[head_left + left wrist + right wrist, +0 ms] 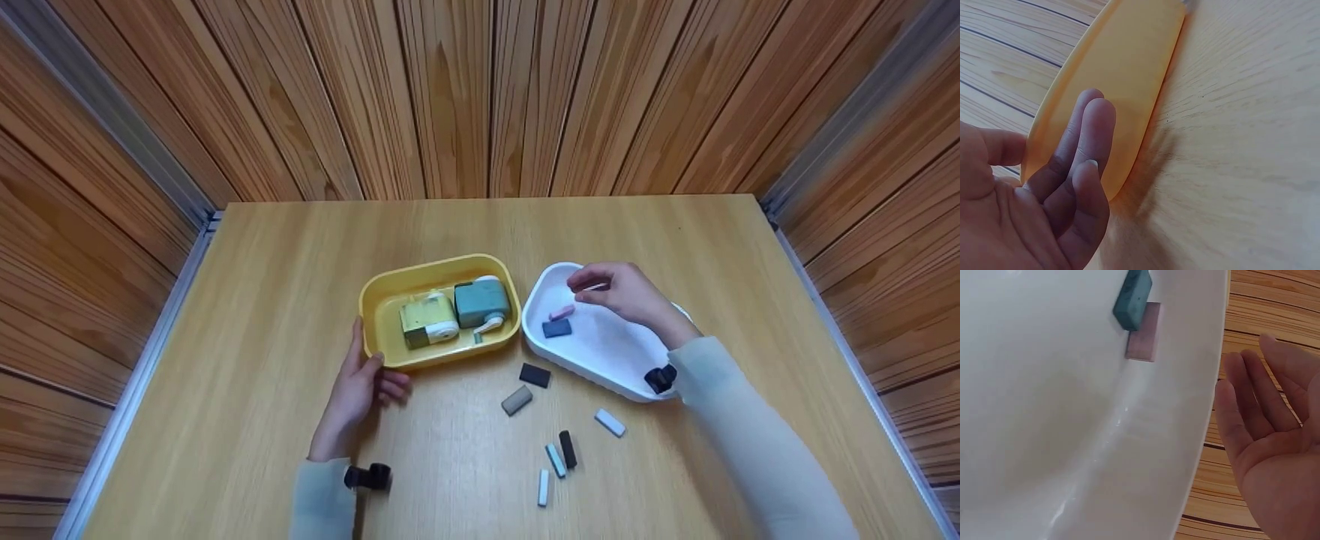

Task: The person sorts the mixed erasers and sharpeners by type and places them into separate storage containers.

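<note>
At the near left corner of a yellow tray [386,296], my left hand [358,386] pinches the rim, while its other fingers hang loose beside the outer wall [1123,73]. Inside that tray lie a yellow-green crank pencil sharpener [427,316] and a teal one [481,301]. My right hand [619,292] hovers over the back of a white tray [600,352], fingers loosely bent and holding nothing. In the white tray lie a small pink block [1144,340] and a dark blue-teal block [1133,301], eraser-like in shape, close together against the sloping wall.
On the table in front of the trays lie a black block [535,375], a grey-brown block [517,400], a pale block [610,422], a thin black block [568,449], a light blue one [555,460] and a white one [543,487]. Wooden panels [450,97] enclose the table.
</note>
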`<state>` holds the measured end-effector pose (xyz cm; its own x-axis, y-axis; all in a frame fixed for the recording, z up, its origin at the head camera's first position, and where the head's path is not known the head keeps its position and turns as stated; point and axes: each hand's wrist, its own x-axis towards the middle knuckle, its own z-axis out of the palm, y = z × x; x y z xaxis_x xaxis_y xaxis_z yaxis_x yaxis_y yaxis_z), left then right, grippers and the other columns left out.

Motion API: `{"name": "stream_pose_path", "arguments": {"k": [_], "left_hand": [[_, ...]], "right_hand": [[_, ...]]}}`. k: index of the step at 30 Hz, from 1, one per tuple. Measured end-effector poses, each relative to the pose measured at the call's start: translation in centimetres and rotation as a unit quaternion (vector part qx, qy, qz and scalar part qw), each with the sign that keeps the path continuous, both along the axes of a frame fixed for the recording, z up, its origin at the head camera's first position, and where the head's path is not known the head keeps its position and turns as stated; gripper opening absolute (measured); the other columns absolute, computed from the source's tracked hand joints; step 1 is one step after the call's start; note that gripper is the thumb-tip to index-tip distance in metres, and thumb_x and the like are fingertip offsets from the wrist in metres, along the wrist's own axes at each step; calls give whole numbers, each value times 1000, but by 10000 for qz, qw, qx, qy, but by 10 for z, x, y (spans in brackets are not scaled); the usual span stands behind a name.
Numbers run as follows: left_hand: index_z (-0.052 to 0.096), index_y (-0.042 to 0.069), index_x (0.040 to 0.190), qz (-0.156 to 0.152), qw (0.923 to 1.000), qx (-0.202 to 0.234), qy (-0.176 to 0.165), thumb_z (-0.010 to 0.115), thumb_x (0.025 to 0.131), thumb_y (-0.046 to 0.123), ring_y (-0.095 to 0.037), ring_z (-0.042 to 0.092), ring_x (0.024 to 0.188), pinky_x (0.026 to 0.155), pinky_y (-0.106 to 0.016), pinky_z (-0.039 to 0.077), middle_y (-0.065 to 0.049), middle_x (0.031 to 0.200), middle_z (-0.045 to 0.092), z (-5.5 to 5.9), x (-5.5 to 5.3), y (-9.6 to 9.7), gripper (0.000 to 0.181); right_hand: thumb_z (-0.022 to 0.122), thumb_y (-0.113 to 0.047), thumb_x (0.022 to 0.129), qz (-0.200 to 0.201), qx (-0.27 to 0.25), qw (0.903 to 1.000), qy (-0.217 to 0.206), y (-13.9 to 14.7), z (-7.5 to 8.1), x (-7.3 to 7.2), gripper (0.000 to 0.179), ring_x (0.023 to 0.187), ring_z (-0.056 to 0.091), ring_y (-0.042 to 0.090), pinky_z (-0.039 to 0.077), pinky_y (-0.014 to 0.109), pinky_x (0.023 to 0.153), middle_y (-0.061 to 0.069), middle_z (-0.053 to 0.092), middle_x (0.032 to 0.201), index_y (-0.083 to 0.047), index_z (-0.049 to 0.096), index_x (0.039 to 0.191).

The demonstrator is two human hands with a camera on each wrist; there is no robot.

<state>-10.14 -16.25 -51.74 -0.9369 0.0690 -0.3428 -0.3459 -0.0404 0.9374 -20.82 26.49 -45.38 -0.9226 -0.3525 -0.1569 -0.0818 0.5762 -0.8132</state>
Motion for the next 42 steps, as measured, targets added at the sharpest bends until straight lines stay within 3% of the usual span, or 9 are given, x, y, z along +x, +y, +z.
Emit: {"name": "stream_pose_path", "arguments": {"k": [6, 13, 21, 24, 32, 37, 42], "left_hand": [[-3, 47, 157, 63, 10000, 2, -44, 30, 109, 18, -39, 68, 76, 63, -38, 51, -24, 91, 69, -1, -1, -1, 65], [-6, 41, 159, -2, 9997, 134, 221, 28, 109, 13, -33, 69, 69, 57, -34, 48, -24, 86, 69, -3, 0, -2, 66], [-3, 47, 157, -8, 10000, 85, 32, 29, 109, 17, -36, 69, 75, 62, -34, 49, -24, 90, 70, -1, 0, -2, 65], [-4, 48, 157, -11, 10000, 82, -9, 30, 110, 18, -35, 69, 75, 63, -35, 49, -24, 91, 70, 0, 0, -2, 65], [-3, 46, 157, 54, 10000, 50, -4, 30, 109, 18, -35, 68, 74, 62, -35, 49, -23, 90, 70, -1, -1, -1, 65], [-5, 41, 159, 51, 9999, 70, 90, 30, 109, 15, -33, 69, 70, 59, -34, 49, -23, 86, 70, -3, -2, 0, 66], [-4, 40, 159, 84, 9998, 143, 148, 30, 109, 13, -28, 67, 66, 57, -33, 47, -21, 84, 70, -3, -2, 1, 67]], "right_hand": [[71, -17, 94, 98, 6, 9998, 163, -1, 14, 9, 32, 113, 62, 25, 51, 42, 95, 5, 68, 119, -8, 68, 125], [72, -15, 93, 377, -204, 9979, 478, -4, 26, 24, 27, 110, 63, 23, 51, 38, 94, 10, 69, 117, -9, 71, 119], [73, -20, 92, 558, -334, 9957, 653, -9, 25, 47, 23, 109, 64, 23, 48, 45, 96, -3, 71, 111, -19, 74, 115], [73, -16, 92, 615, -425, 9945, 739, -12, 24, 57, 25, 108, 65, 21, 49, 44, 95, -6, 71, 112, -19, 73, 116], [70, -2, 91, 789, -745, 9887, 1033, -23, 32, 93, 25, 105, 66, 29, 51, 50, 92, 7, 70, 114, -6, 71, 116], [71, -2, 90, 735, -916, 9845, 1304, -18, 12, 106, 25, 102, 67, 27, 52, 48, 90, 6, 71, 110, -7, 72, 115], [73, -9, 91, 643, -1009, 9808, 1542, -11, -7, 114, 23, 98, 67, 20, 54, 39, 88, 1, 72, 107, -11, 74, 113]]}}
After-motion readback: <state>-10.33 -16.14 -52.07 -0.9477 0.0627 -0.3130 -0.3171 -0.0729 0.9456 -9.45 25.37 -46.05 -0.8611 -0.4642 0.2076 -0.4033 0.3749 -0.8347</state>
